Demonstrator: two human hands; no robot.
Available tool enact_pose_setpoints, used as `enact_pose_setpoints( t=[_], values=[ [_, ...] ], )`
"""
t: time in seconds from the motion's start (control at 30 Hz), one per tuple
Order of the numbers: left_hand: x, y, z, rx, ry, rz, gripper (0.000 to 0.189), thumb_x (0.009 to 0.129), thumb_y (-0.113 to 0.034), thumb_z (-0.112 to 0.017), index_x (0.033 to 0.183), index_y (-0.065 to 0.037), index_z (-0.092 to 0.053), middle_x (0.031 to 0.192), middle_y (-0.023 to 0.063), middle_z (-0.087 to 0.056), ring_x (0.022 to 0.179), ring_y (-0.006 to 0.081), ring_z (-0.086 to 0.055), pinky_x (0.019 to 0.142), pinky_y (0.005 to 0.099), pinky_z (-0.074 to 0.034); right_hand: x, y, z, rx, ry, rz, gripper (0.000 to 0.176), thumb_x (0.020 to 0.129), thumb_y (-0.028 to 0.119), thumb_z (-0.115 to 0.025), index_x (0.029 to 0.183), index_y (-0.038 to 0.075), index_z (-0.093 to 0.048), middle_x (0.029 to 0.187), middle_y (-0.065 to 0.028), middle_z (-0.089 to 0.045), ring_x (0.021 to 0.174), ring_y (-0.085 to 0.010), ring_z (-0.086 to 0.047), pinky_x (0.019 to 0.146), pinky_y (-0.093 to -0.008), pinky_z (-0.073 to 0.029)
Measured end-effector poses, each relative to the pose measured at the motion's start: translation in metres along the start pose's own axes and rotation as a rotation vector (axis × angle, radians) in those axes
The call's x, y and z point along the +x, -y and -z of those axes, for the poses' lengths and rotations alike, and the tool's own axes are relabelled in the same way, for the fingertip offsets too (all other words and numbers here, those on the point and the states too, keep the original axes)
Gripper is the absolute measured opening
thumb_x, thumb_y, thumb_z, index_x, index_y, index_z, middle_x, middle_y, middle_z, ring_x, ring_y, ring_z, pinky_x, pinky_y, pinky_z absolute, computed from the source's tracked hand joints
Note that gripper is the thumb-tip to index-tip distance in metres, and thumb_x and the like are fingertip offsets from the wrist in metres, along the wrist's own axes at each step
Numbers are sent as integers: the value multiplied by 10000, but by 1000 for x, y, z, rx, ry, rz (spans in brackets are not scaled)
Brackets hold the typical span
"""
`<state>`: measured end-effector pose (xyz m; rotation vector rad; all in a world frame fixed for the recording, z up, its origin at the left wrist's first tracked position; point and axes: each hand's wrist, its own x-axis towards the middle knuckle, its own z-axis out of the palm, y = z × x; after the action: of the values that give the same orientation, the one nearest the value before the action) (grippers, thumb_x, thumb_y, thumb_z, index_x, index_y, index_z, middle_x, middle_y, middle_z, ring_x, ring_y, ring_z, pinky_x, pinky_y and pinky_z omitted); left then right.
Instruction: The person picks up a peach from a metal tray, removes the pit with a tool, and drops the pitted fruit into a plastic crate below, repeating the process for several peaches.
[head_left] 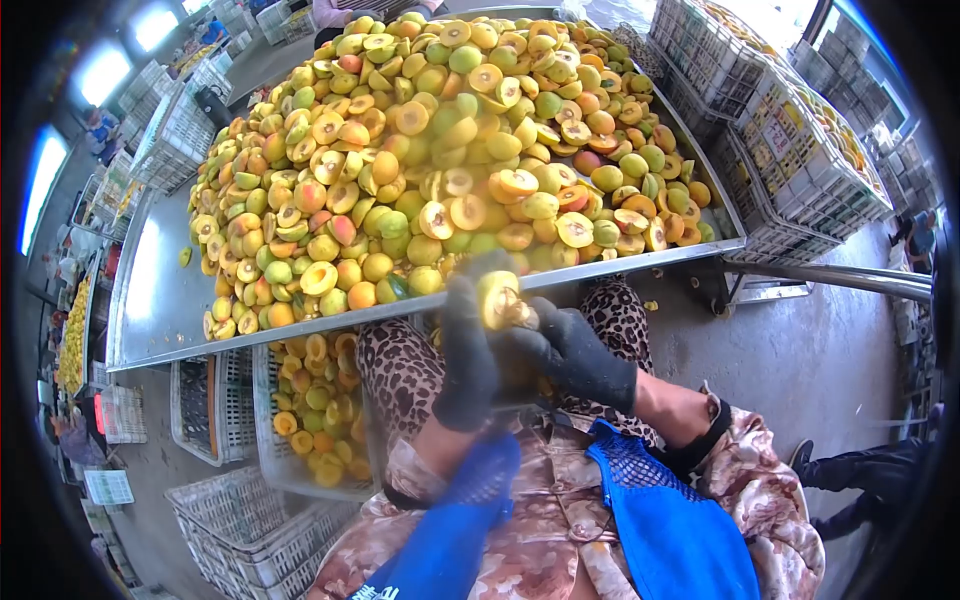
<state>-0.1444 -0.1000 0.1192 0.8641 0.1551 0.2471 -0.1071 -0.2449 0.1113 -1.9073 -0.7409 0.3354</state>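
Observation:
A cut apricot point(497, 298), pale yellow with a brownish middle, sits between my hands just in front of the table's edge. My left hand point(466, 355), in a dark glove and blurred, is closed around its left side. My right hand point(590, 358), gloved too, has its fingers curled and pressed against the fruit's right side. Whether the fingertips grip a stone is too blurred to tell. Beyond the hands, a large heap of apricots point(340, 195), many halved and some showing stones, covers much of the metal table point(160, 285).
Below the table's edge stands a crate of apricot halves point(318, 400), beside another crate point(215, 410). Stacked white crates point(255, 525) are at lower left. Filled crates point(790, 150) stand at right. A person point(365, 8) is across the table; another's leg point(865, 470) shows at right.

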Motion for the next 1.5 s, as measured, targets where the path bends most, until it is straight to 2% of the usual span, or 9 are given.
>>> enact_pose_setpoints(
  t=[0.2, 0.37, 0.57, 0.63, 0.7, 0.93, 1.03, 1.17, 1.5],
  values=[
    [8, -36, -24, 71, -99, -125, 494, 1097, -442, -436, 1099, 14, -626, 1002, 150, -695, 894, 224, -694, 787, 338, -591, 20, 12, -13, -58, -105, 117, 659, 985, 376, -648, 1491, 48, -383, 951, -277, -694, 900, -493, -662, 762, -534, -524],
    [25, -31, -10, 356, -17, -284, 491, 1099, -422, -444, 1026, 16, -652, 923, 146, -712, 746, 234, -700, 722, 340, -600, 23, 10, -24, 27, -176, 77, 662, 953, 370, -687, 1460, 44, -412, 923, -275, -692, 889, -477, -675, 746, -538, -528],
    [35, -20, 1, -231, -118, 136, 543, 1078, -498, -461, 1159, 12, -628, 1048, 154, -714, 936, 268, -720, 809, 387, -624, 24, 13, -24, -184, -376, 208, 371, 930, 286, -702, 1176, 41, -572, 827, -234, -661, 793, -426, -684, 682, -479, -536],
    [35, -17, 11, -184, -35, 93, 560, 1073, -506, -468, 1237, 13, -600, 1147, 173, -695, 1045, 289, -698, 875, 412, -613, 20, 6, -25, 9, -347, 148, 261, 960, 248, -668, 1094, 34, -597, 773, -131, -632, 695, -318, -643, 625, -407, -511],
    [37, -11, 26, -142, -20, 60, 590, 1064, -510, -486, 1320, 16, -561, 1259, 199, -657, 1153, 313, -663, 953, 444, -588, 18, 7, -31, 690, -428, -183, 183, 1034, 203, -579, 958, 41, -619, 756, 53, -538, 655, -83, -502, 577, -263, -424],
    [32, -19, 31, -547, -8, 189, 623, 1005, -445, -635, 1367, 45, -503, 1335, 253, -605, 1233, 415, -608, 1054, 525, -547, 14, 15, -20, 839, -331, -274, 241, 1073, 251, -555, 954, 56, -632, 873, 66, -609, 787, -38, -539, 664, -216, -464],
    [35, -21, 45, -546, -123, 117, 613, 972, -415, -693, 1341, 41, -515, 1320, 246, -611, 1230, 416, -610, 1047, 550, -549, 9, -2, -22, 638, -276, -224, 276, 1032, 328, -608, 1007, 57, -656, 860, -29, -711, 786, -142, -674, 698, -296, -540],
    [30, -35, 72, -506, -244, 32, 623, 958, -444, -697, 1301, 53, -544, 1243, 260, -644, 1194, 426, -627, 988, 546, -585, 0, -97, -28, -602, 150, -256, 447, 898, 445, -675, 1176, 95, -670, 793, -221, -711, 827, -431, -709, 744, -529, -566],
    [5, -61, 148, -650, -110, 4, 576, 1067, -408, -520, 1417, 49, -511, 1347, 279, -584, 1193, 417, -605, 967, 537, -577, 62, -178, -89, -879, 387, -47, 372, 887, 314, -617, 1157, 71, -698, 974, -206, -739, 897, -367, -729, 783, -493, -572]
  ],
)
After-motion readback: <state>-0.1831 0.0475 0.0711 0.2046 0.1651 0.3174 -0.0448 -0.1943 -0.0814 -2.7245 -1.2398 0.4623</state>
